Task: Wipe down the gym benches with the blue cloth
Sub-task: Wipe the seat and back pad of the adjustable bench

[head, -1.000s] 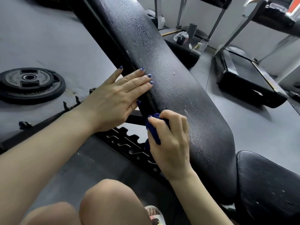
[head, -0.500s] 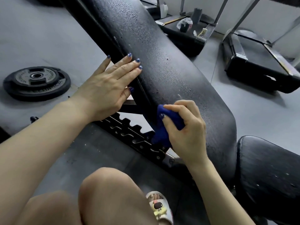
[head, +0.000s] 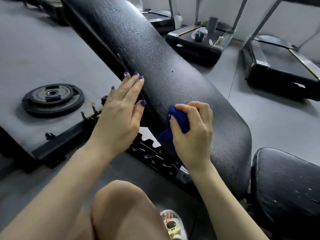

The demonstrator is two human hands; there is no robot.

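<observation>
Comparing with the 2 earlier frames: your right hand has carried the blue cloth up off the near side edge of the bench pad and onto its top face, at centre frame. 1 second ago the cloth sat low on that edge; now it is bunched under curled fingers, thumb and fingertips wrapped round it, a tail of cloth hanging down the pad's side toward the notched adjuster rail.

Your left hand holds nothing. Fingers straight and close together, laid flat along the pad's left edge, fingertips touching the upholstery. It has slid slightly further up the edge, toward upper left of frame, than it was a second ago.

Pad surface: droplets show over most of the length running to upper left. The lower end, right of your right hand, looks duller, though whether it has been wiped I cannot tell.

Judgement: edge pass looks finished here; the top-face pass is starting. Most of the pad lies ahead of the cloth. The seat pad, lower right of frame, also shows specks and appears not yet done.

Elsewhere: weight plate on the floor at left; treadmills at upper right.
</observation>
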